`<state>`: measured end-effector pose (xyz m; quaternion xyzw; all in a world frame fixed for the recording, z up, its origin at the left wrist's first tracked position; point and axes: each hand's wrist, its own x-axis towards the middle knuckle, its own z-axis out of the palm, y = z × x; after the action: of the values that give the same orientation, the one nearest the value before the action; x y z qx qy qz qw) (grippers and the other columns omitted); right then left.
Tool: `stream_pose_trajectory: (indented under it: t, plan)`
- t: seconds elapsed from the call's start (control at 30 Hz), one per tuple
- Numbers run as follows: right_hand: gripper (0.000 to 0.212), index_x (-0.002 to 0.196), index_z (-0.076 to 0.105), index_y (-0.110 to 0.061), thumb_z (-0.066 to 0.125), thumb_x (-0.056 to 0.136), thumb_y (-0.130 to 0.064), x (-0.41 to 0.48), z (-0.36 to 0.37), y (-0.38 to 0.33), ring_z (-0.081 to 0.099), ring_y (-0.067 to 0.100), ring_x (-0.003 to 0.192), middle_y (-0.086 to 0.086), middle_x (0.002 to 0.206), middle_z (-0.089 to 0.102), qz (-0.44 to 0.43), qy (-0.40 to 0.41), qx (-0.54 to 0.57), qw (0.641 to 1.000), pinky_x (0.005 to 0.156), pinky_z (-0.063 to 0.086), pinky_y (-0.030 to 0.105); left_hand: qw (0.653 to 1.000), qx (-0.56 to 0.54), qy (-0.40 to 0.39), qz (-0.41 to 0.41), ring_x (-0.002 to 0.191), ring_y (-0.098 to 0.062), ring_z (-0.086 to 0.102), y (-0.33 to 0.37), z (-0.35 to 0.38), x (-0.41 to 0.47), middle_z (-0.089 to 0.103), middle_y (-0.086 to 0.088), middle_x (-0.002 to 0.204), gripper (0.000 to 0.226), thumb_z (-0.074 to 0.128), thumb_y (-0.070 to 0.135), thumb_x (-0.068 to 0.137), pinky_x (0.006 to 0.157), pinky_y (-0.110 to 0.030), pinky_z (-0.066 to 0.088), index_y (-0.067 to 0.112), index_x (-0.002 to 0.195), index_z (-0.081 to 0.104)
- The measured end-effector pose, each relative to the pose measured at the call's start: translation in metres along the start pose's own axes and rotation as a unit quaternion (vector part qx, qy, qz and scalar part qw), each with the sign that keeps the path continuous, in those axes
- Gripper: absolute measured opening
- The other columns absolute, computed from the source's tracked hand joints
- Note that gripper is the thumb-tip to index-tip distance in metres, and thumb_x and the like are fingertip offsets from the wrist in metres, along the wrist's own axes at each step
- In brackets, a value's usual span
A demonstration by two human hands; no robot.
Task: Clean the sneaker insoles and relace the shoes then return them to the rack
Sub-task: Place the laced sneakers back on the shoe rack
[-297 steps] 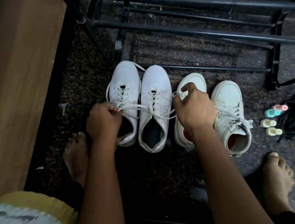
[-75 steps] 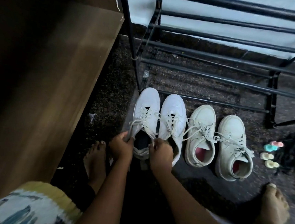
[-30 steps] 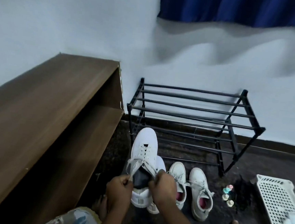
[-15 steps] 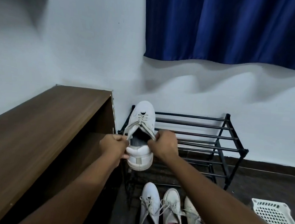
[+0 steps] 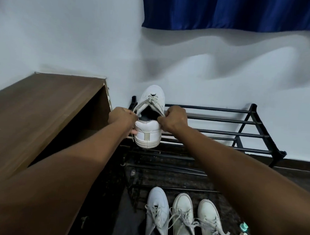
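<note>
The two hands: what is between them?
In the head view, a white sneaker, heel toward the camera, lies between the left hand and right hand; each grips one side.

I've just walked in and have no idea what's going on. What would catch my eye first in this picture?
Most striking is the white sneaker, gripped on both sides by the left hand and right hand at the top left of the black rack. Below, three more sneakers stand in a row on the dark floor. A deep blue curtain hangs at the top right.
</note>
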<state>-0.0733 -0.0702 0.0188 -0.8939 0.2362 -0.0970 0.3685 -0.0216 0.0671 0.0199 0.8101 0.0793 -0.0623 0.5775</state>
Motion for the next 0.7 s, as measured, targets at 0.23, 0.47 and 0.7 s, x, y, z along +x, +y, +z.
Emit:
stream_pose_trajectory:
  t: [0.23,0.47,0.7]
  plan:
    - [0.02,0.088,0.067,-0.005,0.066,0.072,-0.017,0.032,0.027,0.008,0.065,0.026,0.081,0.013,0.087,0.068,0.002,-0.008,-0.004,1.0,0.061,0.044,0.024,1.0,0.027,0.011,-0.003,0.037,-0.025,0.059,-0.012,0.012,0.029,0.061,-0.011,0.061,0.004,0.067,0.004,0.08,0.062,-0.043,0.06,0.007,0.081,0.07]
    - [0.019,0.065,0.049,-0.013,0.065,0.073,-0.019,0.043,0.042,0.009,0.053,0.024,0.074,0.008,0.079,0.057,0.002,-0.004,-0.007,1.0,0.046,0.031,0.022,1.0,0.021,0.014,-0.014,0.05,-0.031,0.065,-0.024,0.015,0.051,0.067,-0.013,0.072,0.004,0.067,0.005,0.08,0.056,-0.041,0.059,0.006,0.08,0.07]
    - [0.023,0.088,0.067,-0.003,0.065,0.074,-0.021,0.055,0.049,0.01,0.064,0.024,0.081,0.013,0.085,0.067,-0.002,0.0,0.008,1.0,0.049,0.04,0.022,0.999,0.036,0.018,-0.017,0.05,-0.031,0.065,-0.018,0.016,0.064,0.063,-0.011,0.069,0.009,0.063,0.001,0.081,0.058,-0.04,0.06,0.007,0.077,0.069]
